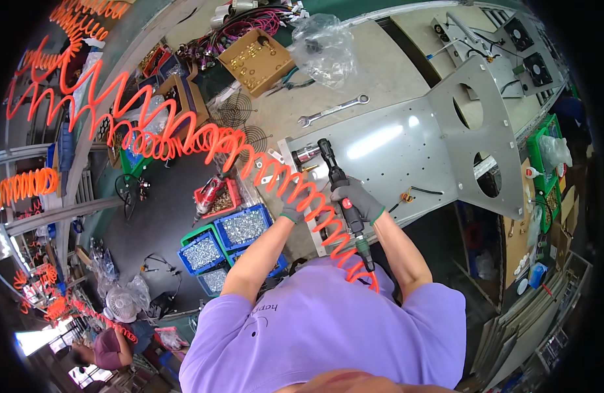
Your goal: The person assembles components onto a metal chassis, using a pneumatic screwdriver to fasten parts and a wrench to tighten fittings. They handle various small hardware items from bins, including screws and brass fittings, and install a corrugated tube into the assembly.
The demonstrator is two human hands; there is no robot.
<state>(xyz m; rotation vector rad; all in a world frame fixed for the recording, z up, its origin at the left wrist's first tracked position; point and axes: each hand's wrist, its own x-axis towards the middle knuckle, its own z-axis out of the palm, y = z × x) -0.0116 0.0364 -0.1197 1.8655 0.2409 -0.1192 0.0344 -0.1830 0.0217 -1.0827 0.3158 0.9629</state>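
Head view: we log 1 blk air ratchet (352,220), ctr of frame; long axis steep, its working end up & slightly L, tail down at our purple shirt (341,334). Our R hand (361,199), gry glove, clamped round its body, so nearer. Our L hand (292,208), just L, partly behind orange hose (230,141); can't tell if closed on anything. Ratchet's upper end: just R of silver cyl. (307,154), by lg. metal panel (397,154), on bench (387,72).
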